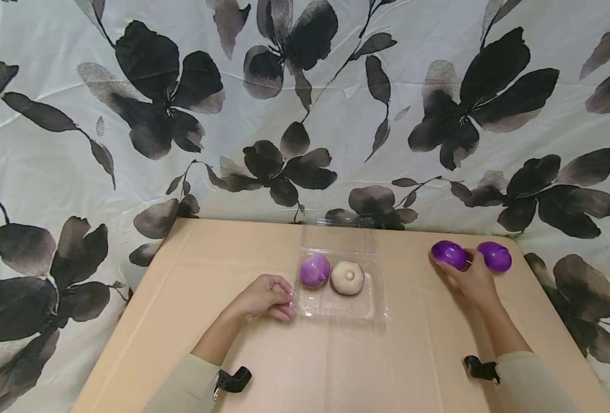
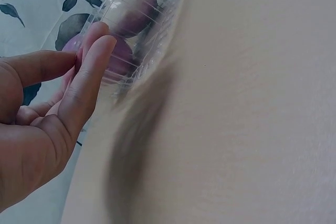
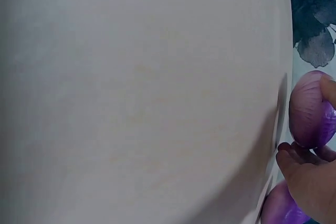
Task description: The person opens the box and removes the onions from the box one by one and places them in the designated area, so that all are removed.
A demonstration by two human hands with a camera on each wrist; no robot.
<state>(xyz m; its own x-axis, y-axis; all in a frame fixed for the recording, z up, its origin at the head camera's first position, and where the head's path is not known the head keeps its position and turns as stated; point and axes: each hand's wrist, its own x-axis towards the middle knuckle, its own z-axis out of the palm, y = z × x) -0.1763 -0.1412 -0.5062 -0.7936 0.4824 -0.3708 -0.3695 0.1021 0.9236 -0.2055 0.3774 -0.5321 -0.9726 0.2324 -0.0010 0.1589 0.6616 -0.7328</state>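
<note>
Two purple onions [image 1: 449, 254] under our right hand [image 1: 474, 281], fingers curled on one, our left hand [image 1: 263, 297] pinching the tray [image 1: 341, 310] edge.

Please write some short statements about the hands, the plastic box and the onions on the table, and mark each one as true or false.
1. The clear plastic box holds two onions. True: a light purple onion and a whitish onion lie in it.
2. The left hand lies flat on the table, far from the box. False: its fingers pinch the left edge of the box.
3. The right hand is at two dark purple onions. True: it touches the left purple onion and the right purple onion.
4. The lid of the box is closed. False: it stands open behind the onions.
5. The table is black. False: it is light tan.
</note>
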